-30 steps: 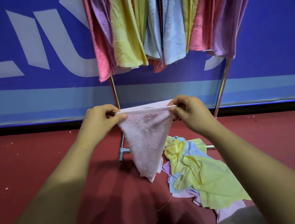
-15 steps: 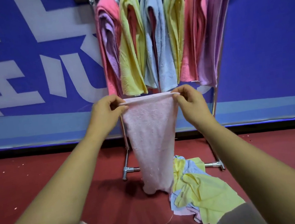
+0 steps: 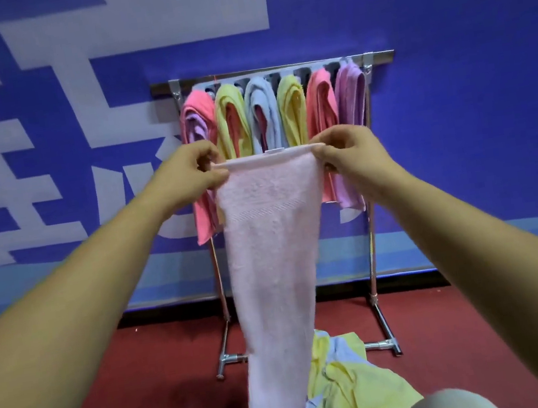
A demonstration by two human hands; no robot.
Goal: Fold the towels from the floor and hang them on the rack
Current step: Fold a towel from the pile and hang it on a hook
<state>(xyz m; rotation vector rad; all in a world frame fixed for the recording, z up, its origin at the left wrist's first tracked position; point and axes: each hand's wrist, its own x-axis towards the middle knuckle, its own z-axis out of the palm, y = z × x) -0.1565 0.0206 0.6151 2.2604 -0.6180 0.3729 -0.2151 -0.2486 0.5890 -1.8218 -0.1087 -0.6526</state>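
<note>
so both hands are up in front of the rack (image 3: 372, 241) here. The left hand (image 3: 188, 177) has its grip pinched on the top left corner of the pale pink towel (image 3: 268, 255), the right hand (image 3: 350, 154) pinches the top right corner, and the top edge is pulled straight between them. The towel hangs long and narrows toward the bottom, where it goes blurry. The rack stands on the red floor (image 3: 146, 376) against a blue banner (image 3: 454, 108) with big white lettering. The hung towels (image 3: 262, 115) sit side by side over its top: pink, yellow, light blue, yellow, coral, purple. A loose pile of towels (image 3: 355, 385), mostly yellow with bits of blue, lies on the floor by the rack's base, just right of the held one
</note>
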